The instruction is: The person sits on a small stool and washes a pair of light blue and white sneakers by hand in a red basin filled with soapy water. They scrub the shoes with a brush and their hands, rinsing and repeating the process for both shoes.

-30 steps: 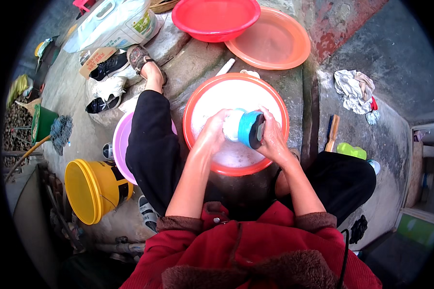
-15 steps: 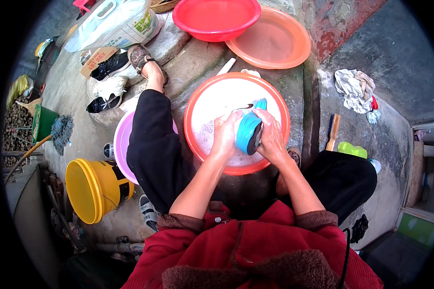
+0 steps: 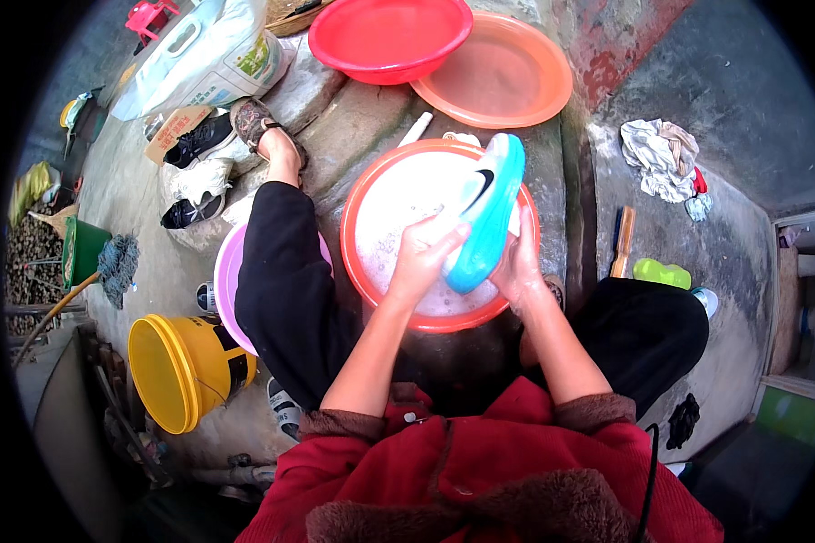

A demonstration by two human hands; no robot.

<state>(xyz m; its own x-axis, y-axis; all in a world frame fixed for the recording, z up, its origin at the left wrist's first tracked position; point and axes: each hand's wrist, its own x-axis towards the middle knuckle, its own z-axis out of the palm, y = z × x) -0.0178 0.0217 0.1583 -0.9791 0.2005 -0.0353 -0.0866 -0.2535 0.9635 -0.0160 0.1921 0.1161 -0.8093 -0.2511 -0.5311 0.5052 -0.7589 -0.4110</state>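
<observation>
A light blue and white sneaker is held tilted over an orange basin of soapy white water. My left hand grips the sneaker's upper side near the middle. My right hand holds it from the sole side, lower right. The shoe's toe points up and away from me. Both forearms come from red sleeves at the bottom.
A red basin and a shallow orange basin lie beyond. A pink basin and a yellow bucket are at left. Dark shoes, a white bag, a brush, a green bottle and rags lie around.
The sneaker has turned from heel-on and low in the basin to lengthwise and raised, toe pointing away. Both hands shifted with it.
</observation>
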